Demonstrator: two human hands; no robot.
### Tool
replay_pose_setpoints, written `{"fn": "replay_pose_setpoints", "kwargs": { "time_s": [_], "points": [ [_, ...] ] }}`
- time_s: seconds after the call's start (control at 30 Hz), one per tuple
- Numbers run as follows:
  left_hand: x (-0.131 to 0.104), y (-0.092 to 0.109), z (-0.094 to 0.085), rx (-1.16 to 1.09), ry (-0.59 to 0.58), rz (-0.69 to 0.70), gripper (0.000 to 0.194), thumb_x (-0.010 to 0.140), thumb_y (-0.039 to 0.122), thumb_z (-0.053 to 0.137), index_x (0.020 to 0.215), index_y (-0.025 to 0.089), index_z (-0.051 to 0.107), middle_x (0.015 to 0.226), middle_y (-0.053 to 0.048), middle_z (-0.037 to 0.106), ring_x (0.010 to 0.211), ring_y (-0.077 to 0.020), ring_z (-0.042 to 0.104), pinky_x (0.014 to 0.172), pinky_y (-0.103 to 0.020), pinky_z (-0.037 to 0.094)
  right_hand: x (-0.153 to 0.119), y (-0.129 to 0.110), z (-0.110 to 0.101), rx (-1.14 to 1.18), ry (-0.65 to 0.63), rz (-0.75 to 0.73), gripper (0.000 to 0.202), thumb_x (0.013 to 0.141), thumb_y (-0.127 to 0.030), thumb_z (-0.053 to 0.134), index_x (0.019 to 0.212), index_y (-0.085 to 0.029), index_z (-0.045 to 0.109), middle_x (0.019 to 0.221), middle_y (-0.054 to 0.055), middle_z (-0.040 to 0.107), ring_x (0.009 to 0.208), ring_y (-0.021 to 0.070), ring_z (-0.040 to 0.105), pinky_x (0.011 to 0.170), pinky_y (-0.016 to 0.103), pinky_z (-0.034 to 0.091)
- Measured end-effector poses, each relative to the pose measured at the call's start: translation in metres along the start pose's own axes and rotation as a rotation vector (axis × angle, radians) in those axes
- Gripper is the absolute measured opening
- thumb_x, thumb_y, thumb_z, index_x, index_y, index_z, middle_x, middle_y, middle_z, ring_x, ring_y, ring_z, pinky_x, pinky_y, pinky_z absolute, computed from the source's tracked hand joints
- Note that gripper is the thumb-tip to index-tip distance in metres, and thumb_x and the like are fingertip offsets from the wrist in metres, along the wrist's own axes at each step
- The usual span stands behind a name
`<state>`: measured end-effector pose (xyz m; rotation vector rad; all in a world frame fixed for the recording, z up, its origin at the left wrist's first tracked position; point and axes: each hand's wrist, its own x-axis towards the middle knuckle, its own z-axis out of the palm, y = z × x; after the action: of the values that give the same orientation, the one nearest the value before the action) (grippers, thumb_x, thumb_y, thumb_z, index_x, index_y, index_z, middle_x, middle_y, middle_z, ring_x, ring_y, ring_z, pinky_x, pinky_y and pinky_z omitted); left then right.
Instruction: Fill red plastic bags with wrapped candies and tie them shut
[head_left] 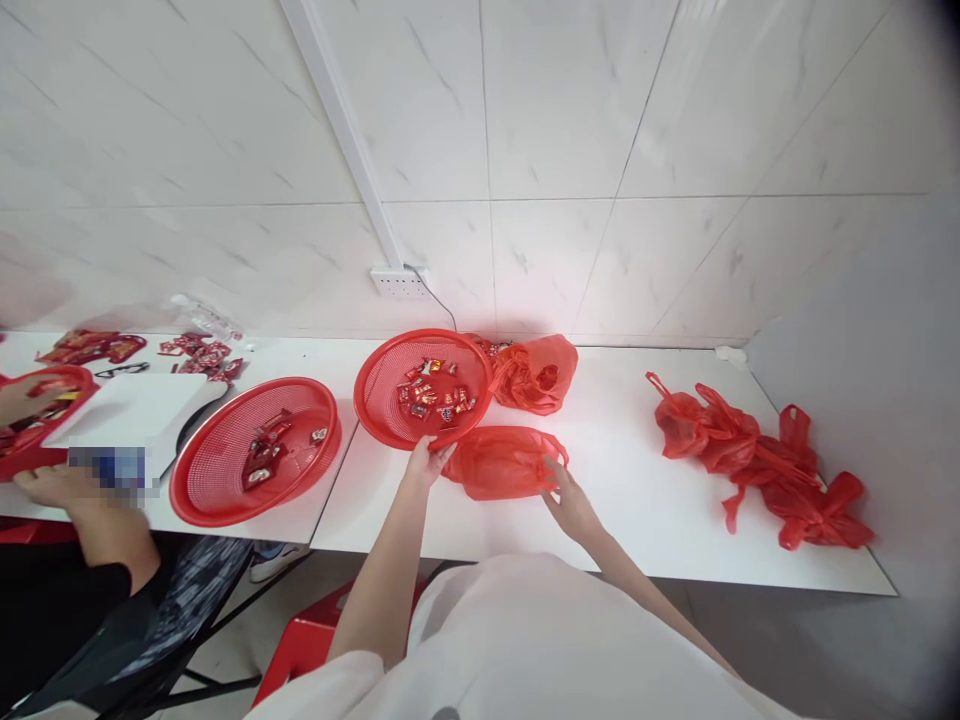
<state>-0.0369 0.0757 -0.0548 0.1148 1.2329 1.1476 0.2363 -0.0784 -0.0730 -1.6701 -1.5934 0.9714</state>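
Note:
A round red plastic basket [382, 400] with small wrapped packets [424, 393] in it leans over the left end of a red plastic bag [495, 470]. My left hand [426, 462] is closed at the basket's front rim, beside the bag's left edge; some of its fingers are hidden. At the bag's right end, my right hand [568, 502] holds the thin plastic near the handle, with some fingertips showing faintly through it. The bag lies spread sideways on the white table, and its contents, if any, cannot be made out.
Another filled red bag [544, 375] stands behind. Several knotted red bags [757, 460] lie at the right. A second red basket [300, 480] with packets is at the left, near a white box-like object [135, 405] and a co-worker's arm [105, 520]. A cable [439, 300] runs down from the socket.

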Motion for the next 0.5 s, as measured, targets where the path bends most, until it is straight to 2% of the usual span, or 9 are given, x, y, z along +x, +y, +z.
{"fn": "replay_pose_setpoints", "kwargs": {
  "time_s": [0.1, 0.23, 0.3, 0.4, 0.5],
  "points": [
    [-0.027, -0.005, -0.006, 0.015, -0.059, 0.057, 0.014, 0.077, 0.009, 0.056, 0.088, 0.015, 0.062, 0.091, -0.008, 0.072, 0.086, -0.0196, 0.070, 0.085, -0.035, 0.057, -0.005, 0.008, -0.019, 0.021, 0.084, 0.026, 0.054, 0.093, -0.031, 0.043, 0.146, -0.028, 0.030, 0.138, 0.012, 0.052, 0.109, 0.0231, 0.063, 0.089, 0.043, 0.056],
    [-0.066, -0.014, -0.009, 0.075, -0.098, 0.257, 0.028, 0.074, 0.013, 0.062, 0.101, 0.019, 0.064, 0.101, -0.006, 0.072, 0.094, -0.0226, 0.070, 0.089, -0.040, 0.055, -0.009, 0.003, -0.039, -0.015, 0.216, 0.026, 0.060, 0.094, -0.036, 0.043, 0.150, -0.028, 0.023, 0.145, 0.013, 0.047, 0.127, 0.0266, 0.052, 0.095, 0.049, 0.052],
    [-0.084, -0.019, -0.008, 0.091, -0.094, 0.332, 0.038, 0.072, 0.015, 0.064, 0.110, 0.022, 0.062, 0.109, -0.005, 0.071, 0.102, -0.0247, 0.068, 0.091, -0.043, 0.054, -0.010, -0.009, -0.043, -0.024, 0.279, 0.020, 0.063, 0.095, -0.038, 0.043, 0.152, -0.028, 0.019, 0.146, 0.013, 0.044, 0.130, 0.0271, 0.048, 0.097, 0.050, 0.051],
    [-0.105, -0.028, -0.007, 0.141, -0.099, 0.377, 0.044, 0.074, 0.019, 0.065, 0.117, 0.025, 0.060, 0.124, -0.006, 0.066, 0.115, -0.0276, 0.062, 0.093, -0.045, 0.054, -0.005, -0.036, -0.044, -0.032, 0.326, -0.044, 0.063, 0.096, -0.038, 0.043, 0.153, -0.027, 0.018, 0.150, 0.014, 0.040, 0.134, 0.0267, 0.044, 0.101, 0.049, 0.049],
    [-0.120, -0.037, -0.008, 0.208, -0.087, 0.396, 0.044, 0.075, 0.024, 0.066, 0.119, 0.026, 0.060, 0.132, -0.006, 0.061, 0.122, -0.0293, 0.058, 0.093, -0.044, 0.054, 0.008, -0.067, -0.042, -0.115, 0.359, -0.202, 0.053, 0.097, -0.036, 0.044, 0.148, -0.028, 0.032, 0.155, 0.011, 0.031, 0.142, 0.0272, 0.031, 0.110, 0.052, 0.039]
  ]
}}
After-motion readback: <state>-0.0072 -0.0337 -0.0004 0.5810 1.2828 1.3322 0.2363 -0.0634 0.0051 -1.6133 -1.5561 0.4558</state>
